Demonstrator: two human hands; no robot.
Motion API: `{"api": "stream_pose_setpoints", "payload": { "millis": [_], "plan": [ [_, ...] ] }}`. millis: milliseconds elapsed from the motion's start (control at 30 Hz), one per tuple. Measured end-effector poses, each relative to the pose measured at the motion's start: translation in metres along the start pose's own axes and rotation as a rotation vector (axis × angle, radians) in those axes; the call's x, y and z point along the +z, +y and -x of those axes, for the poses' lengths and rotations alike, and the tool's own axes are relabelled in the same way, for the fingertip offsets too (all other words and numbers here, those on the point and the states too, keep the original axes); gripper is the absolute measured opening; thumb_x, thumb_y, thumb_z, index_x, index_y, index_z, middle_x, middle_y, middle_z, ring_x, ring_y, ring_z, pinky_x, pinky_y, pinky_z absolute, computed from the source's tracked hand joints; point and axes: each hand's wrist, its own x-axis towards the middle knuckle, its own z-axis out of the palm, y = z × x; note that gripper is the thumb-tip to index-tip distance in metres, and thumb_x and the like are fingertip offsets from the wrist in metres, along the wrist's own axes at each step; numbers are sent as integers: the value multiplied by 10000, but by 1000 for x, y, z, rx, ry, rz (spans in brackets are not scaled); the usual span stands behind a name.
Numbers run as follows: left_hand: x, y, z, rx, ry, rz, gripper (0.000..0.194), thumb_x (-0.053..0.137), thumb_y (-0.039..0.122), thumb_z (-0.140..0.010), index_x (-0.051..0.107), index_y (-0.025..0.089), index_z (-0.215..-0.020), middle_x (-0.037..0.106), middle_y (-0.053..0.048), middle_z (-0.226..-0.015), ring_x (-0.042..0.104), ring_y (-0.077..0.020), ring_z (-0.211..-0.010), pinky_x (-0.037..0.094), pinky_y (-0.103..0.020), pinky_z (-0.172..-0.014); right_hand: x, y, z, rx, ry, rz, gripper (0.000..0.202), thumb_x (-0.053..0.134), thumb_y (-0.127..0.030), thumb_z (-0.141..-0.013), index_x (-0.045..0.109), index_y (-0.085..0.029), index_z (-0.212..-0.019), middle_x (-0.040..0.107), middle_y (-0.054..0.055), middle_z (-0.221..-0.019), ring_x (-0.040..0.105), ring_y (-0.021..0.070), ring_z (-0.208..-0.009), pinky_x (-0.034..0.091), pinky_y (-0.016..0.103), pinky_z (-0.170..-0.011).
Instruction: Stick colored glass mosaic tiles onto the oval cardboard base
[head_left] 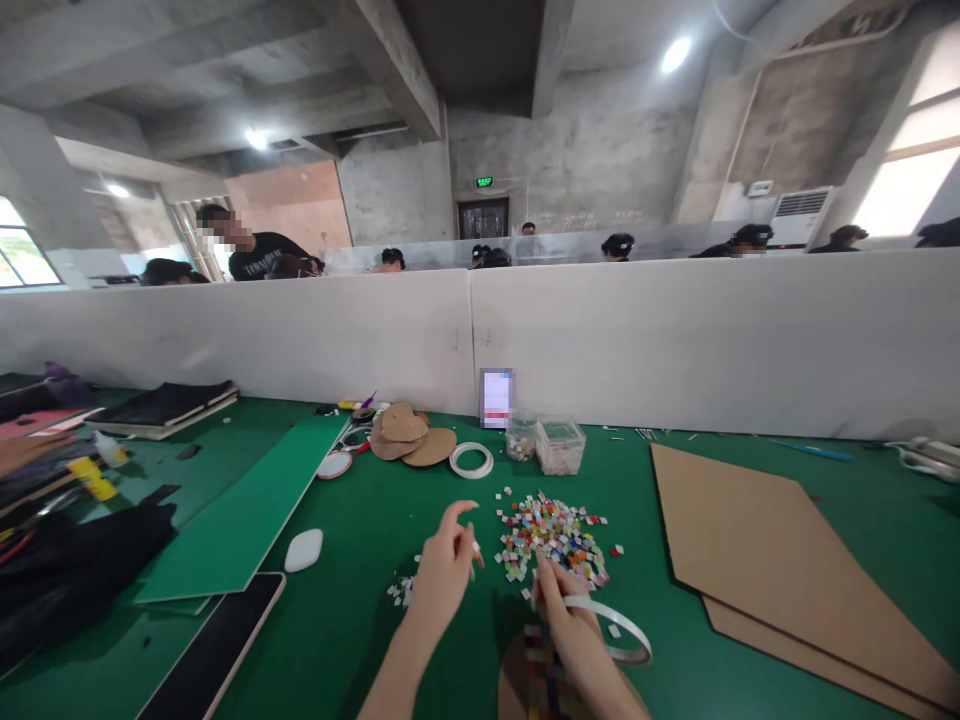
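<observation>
My left hand [446, 560] is raised over the green table with its fingers bent inward. A small whitish bit shows at its fingertips, too small to name. My right hand [568, 615] has its fingertips pinched together at the near edge of a pile of colourful mosaic tiles [551, 530]. A narrow white roll of tape [637, 640] is hooked in this hand and sticks out to the right. Beneath the right forearm lies a brown cardboard piece [514, 672], with a dark, multicoloured strip of tiles [536, 660] on it, partly hidden. White scraps [401, 592] lie beside my left wrist.
Behind the tiles stand a clear box [561, 447], a clear cup [521, 438], a phone [496, 398] and another tape roll [471, 460]. Cardboard sheets [765, 540] lie right; a green board [255, 510] and white case [304, 550] left. A white partition [300, 335] closes the back.
</observation>
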Motion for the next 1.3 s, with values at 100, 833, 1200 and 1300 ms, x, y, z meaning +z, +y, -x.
{"api": "stream_pose_setpoints", "payload": {
  "millis": [100, 833, 1200, 1300],
  "plan": [
    [-22, -11, -5, -57, 7, -132, 280, 361, 331, -834, 439, 210, -1074, 631, 14, -691, 560, -133, -558, 379, -210, -518, -1, -1, -1, 12, -19, -15, 450, 400, -594, -771, 463, -205, -552, 428, -33, -512, 421, 129, -502, 332, 238, -495],
    [-43, -35, -10, -237, -16, -405, 175, 358, 204, -846, 507, 179, -936, 646, -9, -660, 562, -123, -505, 313, -191, -443, 0, 1, -3, 15, -110, -123, 444, 406, -569, -788, 436, -202, -539, 395, -41, -493, 352, 110, -476, 258, 239, -468],
    [-43, -36, -11, -208, 80, -471, 73, 558, 233, -732, 523, 191, -781, 494, 50, -487, 511, -138, -480, 262, -210, -448, 3, 12, -6, 50, -126, -160, 462, 431, -602, -748, 447, -194, -531, 395, -47, -482, 360, 98, -464, 254, 221, -443],
    [-39, -32, -10, -127, 103, -453, 117, 474, 287, -805, 508, 196, -742, 449, 49, -486, 473, -133, -469, 263, -218, -463, 3, 11, -6, 73, -123, -180, 464, 456, -613, -724, 438, -195, -526, 375, -58, -464, 329, 88, -434, 234, 217, -423]
  ]
}}
